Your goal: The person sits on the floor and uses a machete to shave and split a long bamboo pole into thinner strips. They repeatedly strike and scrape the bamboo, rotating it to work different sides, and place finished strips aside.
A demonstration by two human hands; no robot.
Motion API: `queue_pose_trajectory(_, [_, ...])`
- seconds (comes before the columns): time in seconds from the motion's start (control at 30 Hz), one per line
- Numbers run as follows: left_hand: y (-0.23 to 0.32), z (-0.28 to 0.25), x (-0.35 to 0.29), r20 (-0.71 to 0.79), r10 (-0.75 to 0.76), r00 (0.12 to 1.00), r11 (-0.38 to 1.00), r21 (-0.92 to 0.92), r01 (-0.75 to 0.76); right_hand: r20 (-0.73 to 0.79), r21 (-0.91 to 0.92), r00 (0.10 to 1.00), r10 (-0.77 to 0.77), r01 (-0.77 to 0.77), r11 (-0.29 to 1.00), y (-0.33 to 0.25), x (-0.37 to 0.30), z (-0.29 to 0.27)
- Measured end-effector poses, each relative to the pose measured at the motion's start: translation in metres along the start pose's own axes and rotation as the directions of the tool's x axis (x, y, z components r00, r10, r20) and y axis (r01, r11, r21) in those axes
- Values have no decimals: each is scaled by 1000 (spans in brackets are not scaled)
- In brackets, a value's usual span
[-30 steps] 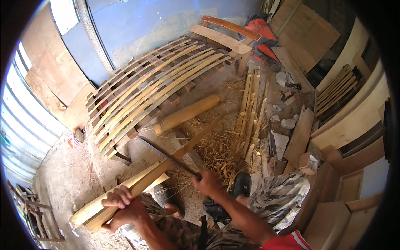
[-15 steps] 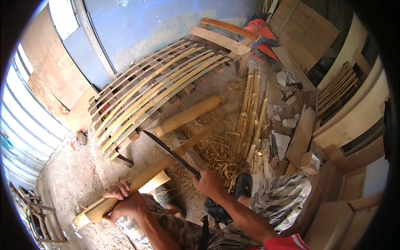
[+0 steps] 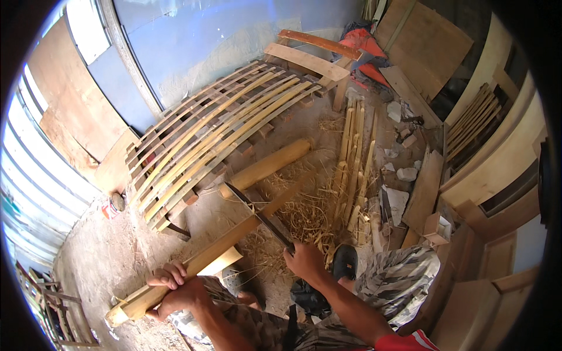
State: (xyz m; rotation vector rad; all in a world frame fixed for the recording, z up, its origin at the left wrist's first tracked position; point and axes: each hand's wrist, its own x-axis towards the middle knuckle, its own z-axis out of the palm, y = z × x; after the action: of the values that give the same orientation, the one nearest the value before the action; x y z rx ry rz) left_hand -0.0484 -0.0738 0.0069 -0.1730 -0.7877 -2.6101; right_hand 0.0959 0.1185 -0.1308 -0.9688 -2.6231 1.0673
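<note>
My left hand (image 3: 175,289) grips the near end of a long split bamboo pole (image 3: 228,240) that slants away from me toward the upper right. A long dark machete (image 3: 257,215) is in my right hand (image 3: 304,262); its blade lies across the pole near the middle, tip pointing up and left. Straw-like bamboo shavings (image 3: 304,213) cover the ground under the pole. My knees, in patterned trousers, show at the bottom.
A round bamboo section (image 3: 266,167) lies just beyond the blade. Behind it several curved bamboo slats (image 3: 216,128) rest on a rack by the blue wall. A bundle of thin strips (image 3: 354,158) lies to the right, with stones, boards and wooden panels further right.
The pole's near end has shifted a little lower and left in my left hand. The machete blade has swung upward and forward along the pole.
</note>
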Motion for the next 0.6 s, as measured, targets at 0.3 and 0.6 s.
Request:
queue_pose_trajectory(0.3, [7, -3, -2, 77, -1, 997, 1000, -11, 2, 57, 132, 998, 8, -16, 991, 2, -9, 2])
queue_pose_trajectory(0.6, [11, -5, -1, 122, 15, 992, 1000, 3, -15, 93, 151, 996, 7, -21, 988, -5, -16, -4])
